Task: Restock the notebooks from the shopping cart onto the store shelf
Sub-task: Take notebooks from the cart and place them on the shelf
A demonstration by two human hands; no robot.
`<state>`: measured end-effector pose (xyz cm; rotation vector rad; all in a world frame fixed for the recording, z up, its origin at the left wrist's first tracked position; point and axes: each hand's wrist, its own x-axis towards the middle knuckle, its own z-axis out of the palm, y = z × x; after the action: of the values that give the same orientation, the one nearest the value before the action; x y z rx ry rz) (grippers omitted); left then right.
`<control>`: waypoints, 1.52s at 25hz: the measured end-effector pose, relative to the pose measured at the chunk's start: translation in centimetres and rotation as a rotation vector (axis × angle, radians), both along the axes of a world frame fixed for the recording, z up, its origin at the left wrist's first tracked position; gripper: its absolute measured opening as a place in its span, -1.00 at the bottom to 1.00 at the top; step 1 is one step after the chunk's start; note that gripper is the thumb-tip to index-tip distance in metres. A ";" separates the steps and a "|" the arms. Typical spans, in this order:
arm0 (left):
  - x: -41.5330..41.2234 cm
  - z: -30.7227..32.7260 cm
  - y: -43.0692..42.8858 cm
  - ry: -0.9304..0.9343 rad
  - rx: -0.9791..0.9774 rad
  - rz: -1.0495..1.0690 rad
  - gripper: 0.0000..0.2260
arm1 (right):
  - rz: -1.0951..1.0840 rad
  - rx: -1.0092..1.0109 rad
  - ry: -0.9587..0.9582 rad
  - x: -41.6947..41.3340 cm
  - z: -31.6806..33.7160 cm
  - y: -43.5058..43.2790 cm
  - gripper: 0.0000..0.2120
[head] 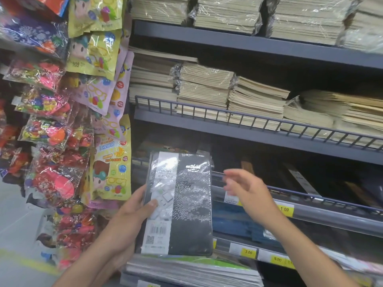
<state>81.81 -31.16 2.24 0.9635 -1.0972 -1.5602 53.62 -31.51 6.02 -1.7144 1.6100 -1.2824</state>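
My left hand (132, 212) grips a shrink-wrapped pack of black notebooks (186, 204) with a white label band, thumb on its front and fingers behind its left edge. The pack stands upright in front of the dark third shelf (269, 162). My right hand (246, 187) hovers just right of the pack with fingers loosely spread and holds nothing. It is level with the wire rail (290, 192) of that shelf. The shopping cart is out of sight.
Upper shelves carry wrapped stacks of beige notebooks (205, 88) behind a wire rail (207, 110). Dark notebooks (300, 179) lie on the third shelf. Yellow price tags (248, 252) line the lower edges. Hanging toy and balloon packets (97, 100) crowd the left. A flat stack of books (186, 272) lies below the pack.
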 end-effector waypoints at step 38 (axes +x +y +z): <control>-12.0 6.2 -15.7 -0.945 -0.338 -0.066 -0.63 | -0.299 0.359 0.036 -5.2 0.9 -12.2 -0.41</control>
<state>69.86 -46.90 8.42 1.4717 -1.9716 -0.8773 48.38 -43.72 6.91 -1.3220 2.0326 -1.0109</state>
